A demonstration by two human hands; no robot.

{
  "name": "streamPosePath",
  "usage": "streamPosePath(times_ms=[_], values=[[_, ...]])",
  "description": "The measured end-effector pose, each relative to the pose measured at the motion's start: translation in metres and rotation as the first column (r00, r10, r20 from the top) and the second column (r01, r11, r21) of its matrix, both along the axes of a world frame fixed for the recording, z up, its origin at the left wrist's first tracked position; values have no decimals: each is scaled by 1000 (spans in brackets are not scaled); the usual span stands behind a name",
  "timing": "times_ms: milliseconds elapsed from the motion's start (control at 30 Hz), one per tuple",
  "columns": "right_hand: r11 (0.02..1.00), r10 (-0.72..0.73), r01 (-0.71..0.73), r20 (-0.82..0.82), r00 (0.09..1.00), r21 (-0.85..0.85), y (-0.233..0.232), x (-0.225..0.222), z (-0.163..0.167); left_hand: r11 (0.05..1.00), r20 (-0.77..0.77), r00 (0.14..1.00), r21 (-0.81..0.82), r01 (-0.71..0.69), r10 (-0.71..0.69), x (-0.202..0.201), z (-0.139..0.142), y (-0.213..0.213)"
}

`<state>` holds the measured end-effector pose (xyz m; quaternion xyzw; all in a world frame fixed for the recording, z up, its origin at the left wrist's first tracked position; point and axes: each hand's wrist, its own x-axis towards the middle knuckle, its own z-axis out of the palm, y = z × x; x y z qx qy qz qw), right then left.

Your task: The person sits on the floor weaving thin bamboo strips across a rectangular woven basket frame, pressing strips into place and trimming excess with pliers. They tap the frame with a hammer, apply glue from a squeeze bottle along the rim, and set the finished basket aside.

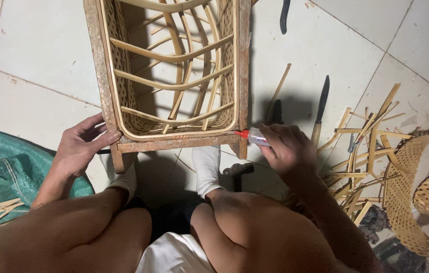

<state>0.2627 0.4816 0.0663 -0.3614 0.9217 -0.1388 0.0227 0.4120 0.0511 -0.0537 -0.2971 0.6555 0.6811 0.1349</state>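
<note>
A woven bamboo basket (174, 76) sits inside a rusty metal frame (174, 142) on the tiled floor in front of my knees. My left hand (80, 144) grips the frame's near left corner, thumb on top. My right hand (285, 149) holds a small glue tube (255, 136) with a red nozzle, its tip touching the frame's near right corner. My feet in white socks (207, 169) rest under the frame's front bar.
A knife (320, 103) and loose bamboo strips (366, 136) lie on the tiles to the right. Woven baskets (422, 192) stand at the right edge. A green tarp (2, 162) with bamboo slats lies at left. A dark tool (285, 15) lies beyond the frame.
</note>
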Motion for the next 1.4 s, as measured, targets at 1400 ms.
streamPosePath(times_ms=[1400], values=[[971, 239, -234, 124, 963, -58, -78, -12, 2, 998, 66, 998, 61, -12, 8, -8, -6, -10]])
